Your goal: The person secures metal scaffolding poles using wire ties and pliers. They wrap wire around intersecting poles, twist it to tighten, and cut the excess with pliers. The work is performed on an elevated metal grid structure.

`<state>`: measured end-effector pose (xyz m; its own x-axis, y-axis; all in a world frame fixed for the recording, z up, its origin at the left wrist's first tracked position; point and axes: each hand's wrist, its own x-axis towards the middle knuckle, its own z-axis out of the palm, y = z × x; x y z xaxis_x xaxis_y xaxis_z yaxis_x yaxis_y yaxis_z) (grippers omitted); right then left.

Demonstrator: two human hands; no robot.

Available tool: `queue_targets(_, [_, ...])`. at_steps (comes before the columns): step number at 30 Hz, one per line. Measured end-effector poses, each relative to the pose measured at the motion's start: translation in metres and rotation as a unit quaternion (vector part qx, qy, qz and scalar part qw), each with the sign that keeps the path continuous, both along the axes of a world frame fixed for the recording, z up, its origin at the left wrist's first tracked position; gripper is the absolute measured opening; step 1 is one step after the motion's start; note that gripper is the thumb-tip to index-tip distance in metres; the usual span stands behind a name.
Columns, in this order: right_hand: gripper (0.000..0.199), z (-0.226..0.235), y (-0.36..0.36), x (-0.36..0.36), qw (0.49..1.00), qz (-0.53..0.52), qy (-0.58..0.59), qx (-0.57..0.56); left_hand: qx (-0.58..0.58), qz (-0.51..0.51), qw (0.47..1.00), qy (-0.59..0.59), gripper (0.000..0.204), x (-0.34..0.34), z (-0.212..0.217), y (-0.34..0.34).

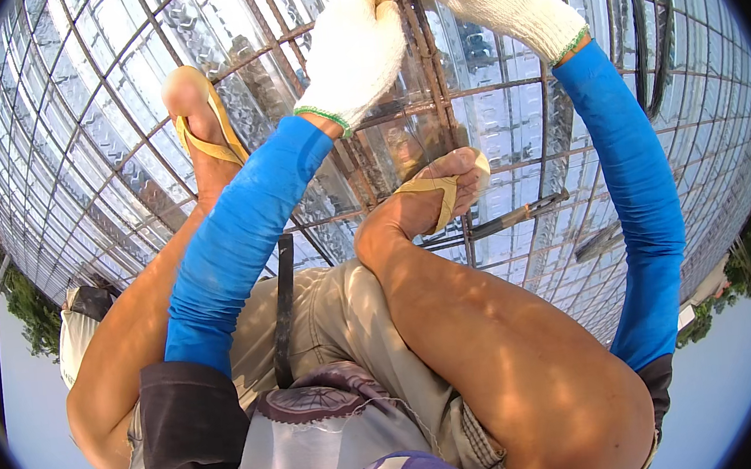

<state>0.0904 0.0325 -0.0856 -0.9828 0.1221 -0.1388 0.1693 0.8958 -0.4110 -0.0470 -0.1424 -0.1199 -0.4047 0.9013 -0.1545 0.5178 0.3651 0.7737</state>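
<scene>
My left hand (353, 58), in a white knit glove with a green cuff edge, is curled closed beside a crossing of rusty rebar (427, 60). Its fingertips are turned away, so whatever is in them is hidden. Across the same bars, my right hand (498, 0) wears a matching glove. Its thumb and fingers are pinched together next to the bar, near the top edge of the view. Anything small between them cannot be made out. Below the bars lie shiny ribbed metal deck sheets (498, 108).
My feet in yellow flip-flops (228, 127) stand on the rebar grid. Dark cables (639, 33) run along the right. A dark, narrow bar-like piece (517, 216) lies by my right foot. A black strap (285, 309) hangs at my waist. Trees (29, 309) show past the deck edge.
</scene>
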Motion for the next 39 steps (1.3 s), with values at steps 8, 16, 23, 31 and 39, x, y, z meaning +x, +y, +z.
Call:
queue_targets(8, [0.023,0.003,0.016,-0.013,0.996,0.028,-0.047,-0.066,-0.008,0.055,0.964,-0.26,0.028,0.013,0.008,0.003])
queue_targets(16, [0.021,-0.004,0.013,-0.011,0.998,0.019,-0.032,-0.054,-0.094,0.009,0.946,-0.31,0.029,-0.021,0.026,0.009])
queue_targets(23, [0.02,-0.009,-0.011,0.001,0.998,-0.049,0.024,0.01,-0.102,-0.083,0.967,-0.216,0.029,-0.042,0.028,0.019])
queue_targets(31, [0.019,-0.008,-0.027,0.003,0.995,-0.09,0.029,0.03,-0.147,-0.249,0.952,-0.1,0.034,-0.068,0.055,0.058])
queue_targets(39, [0.019,-0.007,-0.028,-0.003,0.996,-0.065,0.007,0.06,-0.17,-0.271,0.934,-0.162,0.036,-0.079,0.074,0.074])
